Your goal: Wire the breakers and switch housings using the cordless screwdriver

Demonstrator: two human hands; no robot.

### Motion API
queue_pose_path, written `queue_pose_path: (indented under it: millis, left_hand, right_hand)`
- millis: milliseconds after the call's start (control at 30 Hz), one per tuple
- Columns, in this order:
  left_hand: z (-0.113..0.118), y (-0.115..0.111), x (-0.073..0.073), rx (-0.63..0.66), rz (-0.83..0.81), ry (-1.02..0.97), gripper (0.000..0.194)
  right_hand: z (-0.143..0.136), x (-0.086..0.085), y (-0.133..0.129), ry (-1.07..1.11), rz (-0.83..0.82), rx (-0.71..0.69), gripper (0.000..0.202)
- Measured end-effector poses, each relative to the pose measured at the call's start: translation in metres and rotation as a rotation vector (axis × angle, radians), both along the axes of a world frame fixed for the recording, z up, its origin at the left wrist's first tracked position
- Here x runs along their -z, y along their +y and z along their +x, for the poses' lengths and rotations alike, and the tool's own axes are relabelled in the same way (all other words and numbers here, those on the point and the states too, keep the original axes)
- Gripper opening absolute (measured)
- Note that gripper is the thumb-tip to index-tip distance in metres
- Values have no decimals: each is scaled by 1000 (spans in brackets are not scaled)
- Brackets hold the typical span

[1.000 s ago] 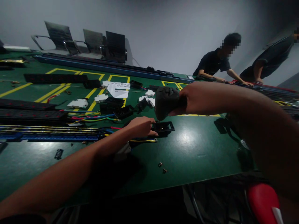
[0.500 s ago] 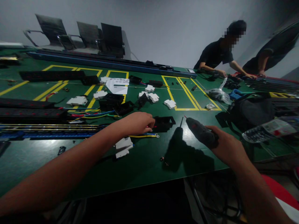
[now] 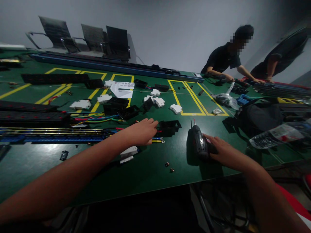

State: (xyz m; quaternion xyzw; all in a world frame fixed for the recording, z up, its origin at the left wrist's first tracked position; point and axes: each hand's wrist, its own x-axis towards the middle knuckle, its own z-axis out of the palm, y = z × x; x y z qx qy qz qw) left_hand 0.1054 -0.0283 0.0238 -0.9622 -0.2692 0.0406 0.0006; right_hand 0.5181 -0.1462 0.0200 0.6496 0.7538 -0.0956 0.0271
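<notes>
My left hand (image 3: 147,131) is palm down over a bundle of wires, its fingers bent round them; the fingertips are partly hidden. Blue and yellow wires (image 3: 159,140) with metal lugs stick out past it, and a red one shows by the fingers. Just beyond lies a black plastic housing (image 3: 170,127). On the table to the right, a cordless drill (image 3: 200,142) rests on its side, bit pointing away from me. My right hand (image 3: 221,149) is closed about its handle. Small screws (image 3: 172,170) lie between the hands. White circuit breakers (image 3: 128,153) sit beneath my left wrist.
Black socket strips (image 3: 34,119) and a blue rail with brass bars (image 3: 48,136) fill the left side. More white breakers (image 3: 176,108) and a paper sheet (image 3: 122,89) lie farther back. At right are a black bag (image 3: 259,113), a plastic bottle (image 3: 277,137) and two people at work.
My right hand has lowered the drill to the table and turned its bit away from me. The left hand has shifted slightly, turning flatter over the wires.
</notes>
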Motion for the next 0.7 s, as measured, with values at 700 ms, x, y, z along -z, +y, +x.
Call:
queue_pose_path:
  millis: [700]
  left_hand:
    - [1, 15, -4, -127, -157, -87, 29]
  right_hand:
    - [-149, 6, 129, 170, 1, -499, 50]
